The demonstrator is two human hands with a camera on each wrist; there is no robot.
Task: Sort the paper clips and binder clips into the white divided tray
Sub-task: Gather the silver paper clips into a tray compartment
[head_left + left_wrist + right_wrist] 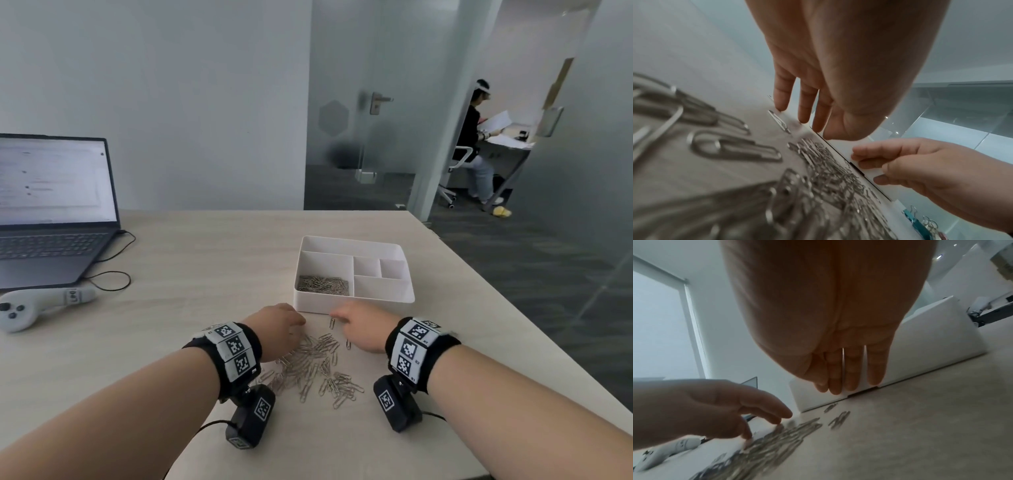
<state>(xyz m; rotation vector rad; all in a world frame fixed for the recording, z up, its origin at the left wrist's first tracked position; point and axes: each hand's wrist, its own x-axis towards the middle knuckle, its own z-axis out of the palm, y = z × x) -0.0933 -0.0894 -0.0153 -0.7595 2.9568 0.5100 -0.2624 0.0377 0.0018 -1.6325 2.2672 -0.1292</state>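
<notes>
A loose pile of silver paper clips (313,365) lies on the pale table just in front of the white divided tray (354,305). More paper clips (323,285) fill the tray's front left compartment; the other compartments look bare. My left hand (298,320) hovers palm down over the pile's far left, its straight fingers (780,104) touching the table by the tray wall (840,146). My right hand (337,314) reaches down at the pile's far right, fingers (851,378) together against the tray (920,345), nothing seen held. A teal binder clip (917,222) shows at the left wrist view's lower right.
An open laptop (51,212) with a cable stands at the far left, and a white controller (37,305) lies in front of it. The table's right edge (513,318) runs close past the tray. A person sits at a desk behind the glass wall.
</notes>
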